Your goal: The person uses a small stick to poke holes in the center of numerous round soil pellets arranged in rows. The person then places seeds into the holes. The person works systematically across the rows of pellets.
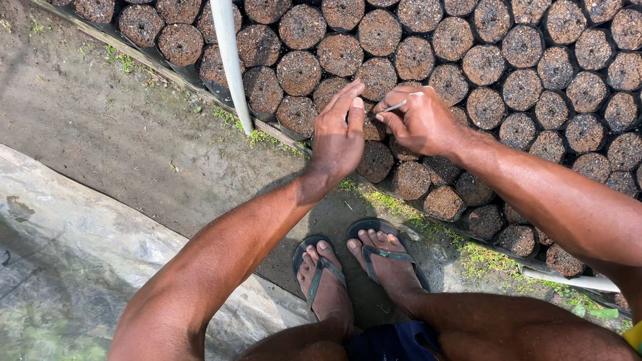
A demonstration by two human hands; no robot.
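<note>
At the left, a white pipe point(228, 59) slants across the packed soil bags point(523, 47). The left hand point(339, 133) lies flat, its fingers point(343, 101) stretched loose toward 1 o'clock, touching a soil bag's rim and gripping nothing. Just at its 3 o'clock, the right hand point(420, 120) pinches a thin pale stick point(396, 105), whose tip points toward 9 o'clock, near the left fingertips.

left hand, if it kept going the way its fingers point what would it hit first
Probably the soil-filled bag just beyond the left hand, whose fingertips point up-right toward the right hand; depth is unclear.
</note>
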